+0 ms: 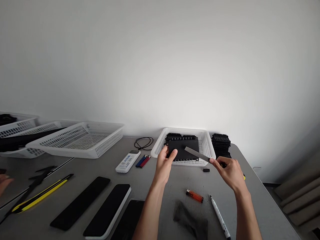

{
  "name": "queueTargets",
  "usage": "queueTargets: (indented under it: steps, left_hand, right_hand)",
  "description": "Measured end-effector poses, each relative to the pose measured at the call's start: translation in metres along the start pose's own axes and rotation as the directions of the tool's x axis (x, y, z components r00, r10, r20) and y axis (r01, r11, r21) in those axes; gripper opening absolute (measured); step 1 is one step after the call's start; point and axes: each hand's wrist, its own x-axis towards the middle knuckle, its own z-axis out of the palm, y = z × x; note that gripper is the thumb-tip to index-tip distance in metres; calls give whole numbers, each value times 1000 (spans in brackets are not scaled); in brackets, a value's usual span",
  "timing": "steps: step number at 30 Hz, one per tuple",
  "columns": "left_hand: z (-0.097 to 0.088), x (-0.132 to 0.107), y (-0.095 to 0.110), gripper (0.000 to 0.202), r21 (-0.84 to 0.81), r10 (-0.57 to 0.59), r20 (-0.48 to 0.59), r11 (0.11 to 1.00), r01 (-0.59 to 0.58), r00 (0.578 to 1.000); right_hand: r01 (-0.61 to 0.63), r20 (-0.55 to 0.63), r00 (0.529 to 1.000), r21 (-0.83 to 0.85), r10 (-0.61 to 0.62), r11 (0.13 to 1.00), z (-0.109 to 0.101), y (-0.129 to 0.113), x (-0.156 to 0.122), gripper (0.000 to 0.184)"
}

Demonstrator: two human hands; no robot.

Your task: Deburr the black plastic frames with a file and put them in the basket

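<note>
The panel (180, 147) looks light and stiff, its toothed edges perhaps fragile — best held by a short end, where the fingers of the left hand (165, 162) pinch it over the basket (206, 144); the right hand's (231, 169) clasp a blade (196, 153).

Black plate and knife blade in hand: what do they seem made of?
Black plate: probably moulded plastic with a matte finish, given its dull, even face and knobbly edges. Knife blade: likely metal, satin-looking, from its thin, flat grey strip; which metal can't be told.
</note>
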Motion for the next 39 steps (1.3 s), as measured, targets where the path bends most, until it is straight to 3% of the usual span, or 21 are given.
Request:
queueTargets:
  steps: [16, 28, 33, 39]
  left_hand:
    - [-4, 2, 0, 47, 1, 85, -50, 996, -85, 995]
    - [-4, 0, 1, 46, -4, 80, -52, 997, -81, 995]
    - [-3, 0, 1, 43, 59, 103, -61, 993, -99, 993]
    - [18, -12, 2, 45, 103, 60, 58, 992, -66, 996]
  right_hand:
    - [7, 16, 1000, -38, -6, 999, -6, 7, 0, 61]
    - [1, 33, 999, -27, 0, 1000, -10, 10, -1, 60]
    - [-116, -10, 993, 151, 119, 982, -11, 7, 2, 56]
    - [-150, -36, 982, 431, 183, 890, 18, -27, 5, 45]
